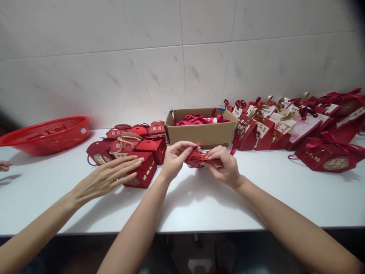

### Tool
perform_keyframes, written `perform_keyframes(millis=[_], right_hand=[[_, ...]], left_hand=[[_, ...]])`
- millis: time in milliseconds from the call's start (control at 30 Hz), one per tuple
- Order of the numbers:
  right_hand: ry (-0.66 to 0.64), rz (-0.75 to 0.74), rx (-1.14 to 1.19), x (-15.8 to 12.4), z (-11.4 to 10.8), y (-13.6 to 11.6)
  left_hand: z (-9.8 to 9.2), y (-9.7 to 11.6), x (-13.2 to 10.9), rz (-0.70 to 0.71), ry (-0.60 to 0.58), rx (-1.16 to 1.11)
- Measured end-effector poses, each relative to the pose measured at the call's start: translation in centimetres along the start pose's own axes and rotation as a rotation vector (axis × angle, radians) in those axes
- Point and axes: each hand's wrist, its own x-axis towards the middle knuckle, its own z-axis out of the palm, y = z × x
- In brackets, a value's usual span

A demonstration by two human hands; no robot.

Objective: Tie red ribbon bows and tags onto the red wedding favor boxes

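In the middle of the table I hold a small red gift box with both hands. My left hand is closed in a pinch on a red ribbon at the box's left side. On the right side of the box top, my right hand grips with thumb and fingers. The box's lower part is partly hidden behind my hands. Just behind it stands a brown cardboard box filled with loose red ribbons.
A co-worker's hand rests on a red box at left, among several similar boxes. Further left are a red plastic basket and another person's fingertips. Finished-looking red gift boxes with ribbon handles crowd the right side.
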Motion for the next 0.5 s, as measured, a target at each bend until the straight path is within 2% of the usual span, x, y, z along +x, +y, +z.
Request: perform_keyframes(millis=[67,167,333,500], right_hand=[[0.002,0.001,0.003,0.04,-0.03,-0.01],[0.022,0.024,0.012,0.01,-0.05,0.16],[0.046,0.082,0.028,-0.15,-0.04,0.56],[0.049,0.103,0.039,-0.25,-0.08,0.67]], left_hand=[[0.1,-0.17,-0.2,-0.135,-0.094,0.029],[-0.01,-0.33,-0.18,-0.207,-0.155,-0.016],[-0.29,-0.17,0.06,-0.212,-0.213,0.048],[-0.28,0.23,0.02,-0.108,-0.257,0.13]])
